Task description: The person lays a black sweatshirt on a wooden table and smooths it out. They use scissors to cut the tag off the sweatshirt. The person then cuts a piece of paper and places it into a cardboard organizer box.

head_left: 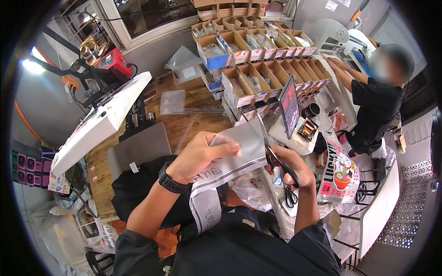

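My left hand (202, 156) pinches a pale grey printed sheet (239, 135) with dark handwriting and a striped band; a folded length of it hangs below my wrist. My right hand (299, 172) grips black-handled scissors (287, 170), their blades along the sheet's right end. Another black handle loop (291, 198) shows below that hand. A black watch (170, 179) is on my left wrist. Black fabric (131, 188) lies beneath my left arm, and crumpled clear plastic (248, 195) lies below the sheet.
Tiered cardboard bins (239, 87) fill the wooden table's (170, 129) back. A red-and-black machine with white platen (92, 133) stands left, a tilted tablet (289, 110) centre-right. A co-worker (373, 110) in black works at the right, behind a printed plastic bag (338, 175).
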